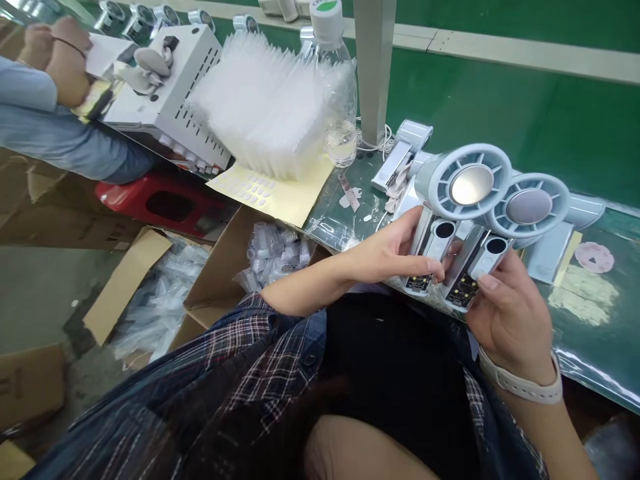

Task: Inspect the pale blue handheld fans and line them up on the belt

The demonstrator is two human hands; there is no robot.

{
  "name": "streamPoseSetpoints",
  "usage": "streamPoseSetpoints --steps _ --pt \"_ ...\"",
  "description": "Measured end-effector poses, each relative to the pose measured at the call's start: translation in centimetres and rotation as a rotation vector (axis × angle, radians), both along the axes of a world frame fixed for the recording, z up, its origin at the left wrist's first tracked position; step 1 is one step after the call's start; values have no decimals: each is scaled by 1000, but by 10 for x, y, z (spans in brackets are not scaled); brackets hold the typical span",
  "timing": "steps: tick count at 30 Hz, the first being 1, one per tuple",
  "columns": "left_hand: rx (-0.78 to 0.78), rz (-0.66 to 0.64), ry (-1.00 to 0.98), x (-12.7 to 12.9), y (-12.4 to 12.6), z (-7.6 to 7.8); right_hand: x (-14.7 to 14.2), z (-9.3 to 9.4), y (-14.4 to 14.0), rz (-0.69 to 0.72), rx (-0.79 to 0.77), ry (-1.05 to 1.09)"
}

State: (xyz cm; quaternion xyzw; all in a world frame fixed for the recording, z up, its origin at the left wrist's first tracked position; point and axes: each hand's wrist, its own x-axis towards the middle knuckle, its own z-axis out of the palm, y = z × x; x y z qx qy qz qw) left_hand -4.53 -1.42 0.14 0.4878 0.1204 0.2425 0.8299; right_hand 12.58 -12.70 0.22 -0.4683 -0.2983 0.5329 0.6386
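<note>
Right, at centre right of the frame the left hand (400,257) pinched one fan (463,200) handle, the right hand (510,313) gripped the second fan (525,220) beside it; probably best kept level, thumbs clear of the panels.

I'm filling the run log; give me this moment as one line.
left hand: grips left fan handle | right hand: grips right fan handle | two handheld fans side by side at bench edge
</note>
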Motion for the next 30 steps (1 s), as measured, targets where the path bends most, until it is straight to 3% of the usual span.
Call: streamPoseSetpoints --steps 9,15,20,23,30 --pt "32 -5 5 5 0 0 2 0 0 -42 11 -46" --pt "-37 170 93 16 4 -14 1 -8 2 -130 -53 -71" --pt "43 110 76 12 1 -8 1 -11 6 -39 -25 -78" --pt "95 153 128 9 5 -4 1 -8 9 -92 -8 -116" --pt "47 142 118 12 11 -4 3 -1 10 -53 -17 -6"
